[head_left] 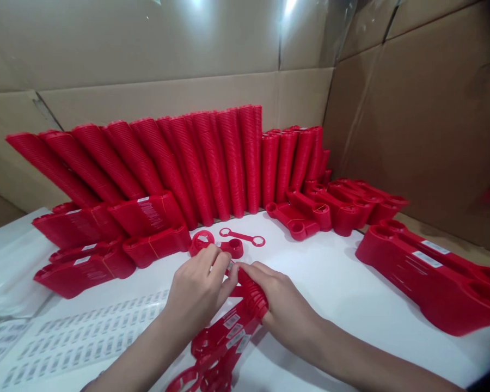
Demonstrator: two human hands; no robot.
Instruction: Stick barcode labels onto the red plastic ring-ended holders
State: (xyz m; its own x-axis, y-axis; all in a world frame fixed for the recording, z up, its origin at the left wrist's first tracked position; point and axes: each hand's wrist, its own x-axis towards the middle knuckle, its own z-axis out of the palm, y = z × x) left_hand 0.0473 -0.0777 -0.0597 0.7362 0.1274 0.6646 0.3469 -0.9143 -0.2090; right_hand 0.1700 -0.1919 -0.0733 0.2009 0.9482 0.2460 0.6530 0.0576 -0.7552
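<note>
My right hand (283, 296) is wrapped round a fanned stack of flat red plastic pieces with ring ends (255, 296). The lower ends of the pieces spread apart toward me, and several carry white barcode labels (231, 321). My left hand (204, 286) is closed in a pinch at the upper end of the stack, close to the right thumb. A small pale bit shows by its fingertips, but what they pinch is too small to tell. Just beyond my hands lie a single flat red piece (243, 236) and a short red stack (232, 249), partly hidden by my left hand.
Tall red stacks (196, 169) lean along the cardboard wall (167, 98). Banded, labelled bundles (147, 218) lie at left, more stacks (347, 204) at right, and a large bundle (424, 277) at far right. Barcode sticker sheets (85, 337) and clear plastic bags (12, 272) cover the left of the white table (330, 272).
</note>
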